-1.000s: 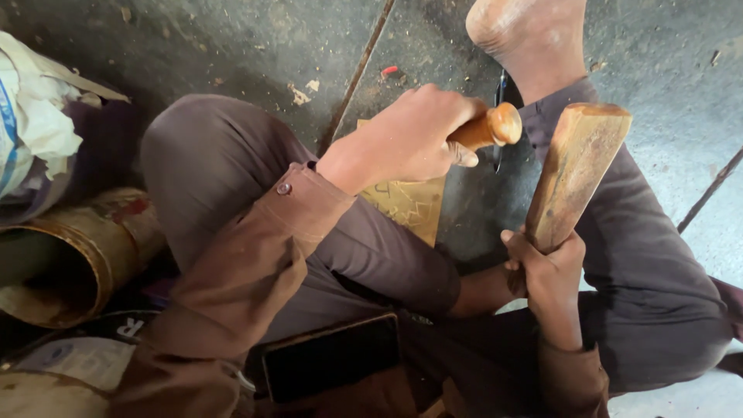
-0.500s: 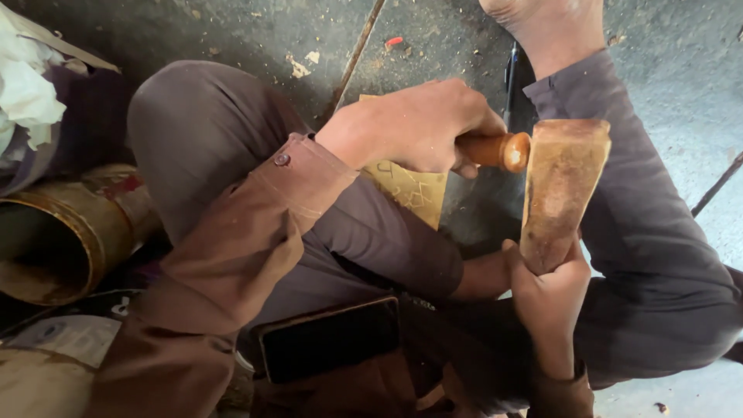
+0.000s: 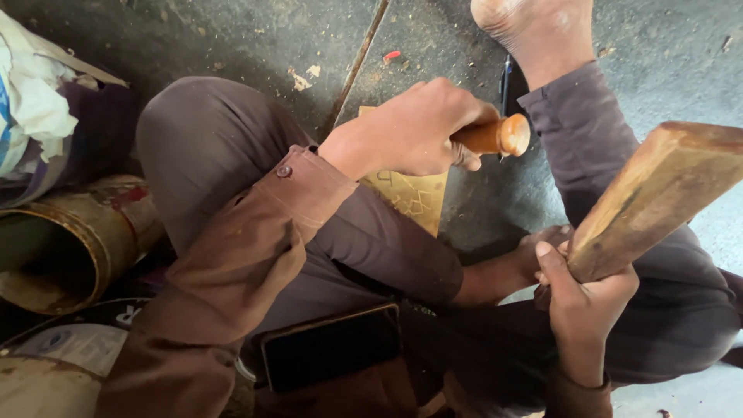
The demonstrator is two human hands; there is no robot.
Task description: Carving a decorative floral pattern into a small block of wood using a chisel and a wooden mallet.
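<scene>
While my left hand wraps tight around the wooden handle of a chisel-like tool, its grip pressed together on it, my right hand is clenched on the lower end of a thick wooden block raised off to the right and tilted. I judge this to be the striking step of a carving job: the tool stands over a pale wooden panel with incised geometric lines, lying on the floor between my legs. As I read it, the next move calls for the block to land squarely on the round handle end, with the left hand holding the tool steady so the edge does not skid across the pattern.

Much is hidden. I cannot see the tool's blade or where it meets the panel, since my hand and forearm cover it. Most of the panel is under my arm and knee, and the block's top runs out of frame.
</scene>
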